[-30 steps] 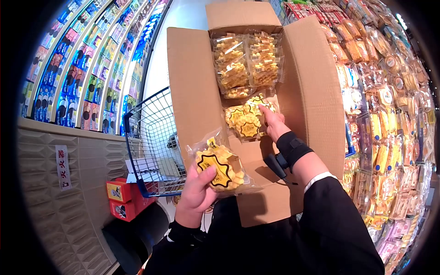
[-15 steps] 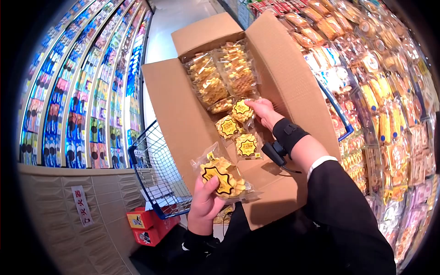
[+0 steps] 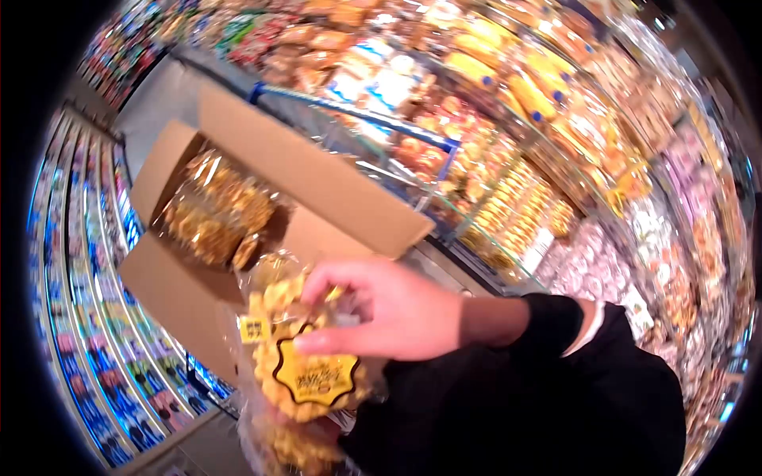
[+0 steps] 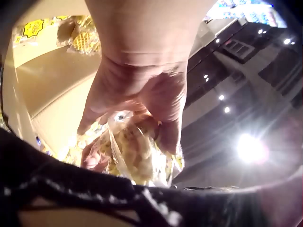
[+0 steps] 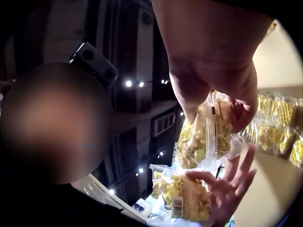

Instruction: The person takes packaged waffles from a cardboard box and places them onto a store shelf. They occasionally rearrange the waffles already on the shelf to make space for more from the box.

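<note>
In the head view my right hand (image 3: 389, 309) pinches a clear bag of yellow waffle-like snacks (image 3: 317, 373), its star-edged yellow label facing up, over the near end of a cardboard box (image 3: 178, 289). Below it shows a second bag (image 3: 298, 448), and my left hand is mostly hidden there. The right wrist view has my left hand (image 5: 232, 189) with its thumb across the lower bag (image 5: 184, 198), close beneath the bag (image 5: 201, 142) in my right hand. In the left wrist view, left-hand fingers curl around a bag (image 4: 135, 146).
Similar bags (image 3: 218, 210) stand packed in rows at the box's far end. A blue cart bar (image 3: 357, 115) runs beyond the box flap. Packaged snacks (image 3: 516, 190) fill the display on the right; shelves of colourful packs (image 3: 87, 317) line the left.
My right hand has lifted a bag out of the box and brought it toward me, over the bag in my left hand. The head view has swung right, so the box appears further left.
</note>
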A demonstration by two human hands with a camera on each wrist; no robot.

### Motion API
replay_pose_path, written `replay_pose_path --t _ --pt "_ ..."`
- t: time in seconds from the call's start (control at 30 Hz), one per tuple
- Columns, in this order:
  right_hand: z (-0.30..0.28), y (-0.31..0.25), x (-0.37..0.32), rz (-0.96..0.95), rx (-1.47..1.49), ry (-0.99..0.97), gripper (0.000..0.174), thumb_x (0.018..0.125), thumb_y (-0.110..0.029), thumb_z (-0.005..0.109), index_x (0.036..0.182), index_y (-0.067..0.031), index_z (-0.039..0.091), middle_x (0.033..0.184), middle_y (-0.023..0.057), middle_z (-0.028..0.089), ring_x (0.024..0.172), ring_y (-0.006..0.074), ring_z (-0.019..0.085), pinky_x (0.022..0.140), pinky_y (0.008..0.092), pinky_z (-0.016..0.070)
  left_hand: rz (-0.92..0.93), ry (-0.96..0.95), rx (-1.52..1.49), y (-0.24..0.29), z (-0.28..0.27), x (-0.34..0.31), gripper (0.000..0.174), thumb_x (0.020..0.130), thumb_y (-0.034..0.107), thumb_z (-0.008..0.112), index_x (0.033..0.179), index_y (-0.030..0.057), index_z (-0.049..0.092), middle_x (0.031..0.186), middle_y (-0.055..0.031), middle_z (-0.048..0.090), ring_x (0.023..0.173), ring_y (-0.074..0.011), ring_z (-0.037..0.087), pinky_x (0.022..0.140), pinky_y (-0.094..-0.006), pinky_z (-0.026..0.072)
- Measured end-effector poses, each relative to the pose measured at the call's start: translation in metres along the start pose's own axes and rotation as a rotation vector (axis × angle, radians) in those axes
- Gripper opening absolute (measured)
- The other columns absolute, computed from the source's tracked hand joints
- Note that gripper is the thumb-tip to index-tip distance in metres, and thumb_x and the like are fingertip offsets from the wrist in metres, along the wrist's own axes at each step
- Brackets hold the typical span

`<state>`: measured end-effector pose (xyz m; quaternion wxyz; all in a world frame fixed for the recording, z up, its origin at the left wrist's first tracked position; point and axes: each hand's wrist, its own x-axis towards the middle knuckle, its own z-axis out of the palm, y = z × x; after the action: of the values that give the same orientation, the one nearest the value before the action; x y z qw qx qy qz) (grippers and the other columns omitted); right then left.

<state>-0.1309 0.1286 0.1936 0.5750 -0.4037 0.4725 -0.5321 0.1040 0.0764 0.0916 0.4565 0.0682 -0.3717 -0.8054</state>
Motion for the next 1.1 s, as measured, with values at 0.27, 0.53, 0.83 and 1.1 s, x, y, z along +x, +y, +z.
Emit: replay_pose_path --t 0.27,0.53,0.83,1.1 --pt "-0.056 0.033 -0.096 -0.241 0.387 0.029 0.035 0.08 -0.028 0.069 0.095 -0.0031 0.05 0.085 -0.0002 0.049 0.076 0.0045 0.045 0.065 0.0206 0.0387 -0.381 -0.137 0.075 0.0 0.06 -0.011 0.073 0.076 0.043 0.061 0.135 0.0112 0.031 0.131 -0.0174 0.039 0.118 -0.0348 0.041 0.1 -0.051 0.0326" --pt "-0.177 0.052 -0.274 -0.235 0.499 0.601 0.031 0.084 -0.012 0.063 0.105 -0.0048 0.041 0.098 0.0084 0.058 0.081 0.0107 0.057 0.064 0.0224 0.0465 -0.703 0.008 0.087 -0.103 0.184 0.009 0.052 0.085 0.048 0.048 0.128 0.0181 0.045 0.133 -0.007 0.043 0.117 -0.0277 0.046 0.088 -0.0542 0.0425" --pt "-0.299 0.17 -0.373 0.037 0.326 0.98 0.051 0.076 0.006 0.061 0.123 -0.0002 0.042 0.113 0.0038 0.053 0.105 0.011 0.05 0.088 0.0238 0.0403 -0.771 0.085 0.07 -0.205 0.213 0.03 0.045 0.087 0.042 0.048 0.123 0.0149 0.049 0.125 -0.0083 0.05 0.112 -0.0264 0.049 0.083 -0.0479 0.0475" --pt "-0.375 0.189 -0.335 0.101 -0.721 1.029 0.04 0.079 -0.005 0.06 0.115 -0.004 0.044 0.1 0.0176 0.058 0.097 0.0267 0.057 0.081 0.0347 0.045 -0.815 0.075 -0.085 -0.278 0.224 0.061 0.05 0.087 0.038 0.051 0.125 0.0069 0.046 0.124 -0.0125 0.051 0.111 -0.0284 0.051 0.092 -0.045 0.0427"
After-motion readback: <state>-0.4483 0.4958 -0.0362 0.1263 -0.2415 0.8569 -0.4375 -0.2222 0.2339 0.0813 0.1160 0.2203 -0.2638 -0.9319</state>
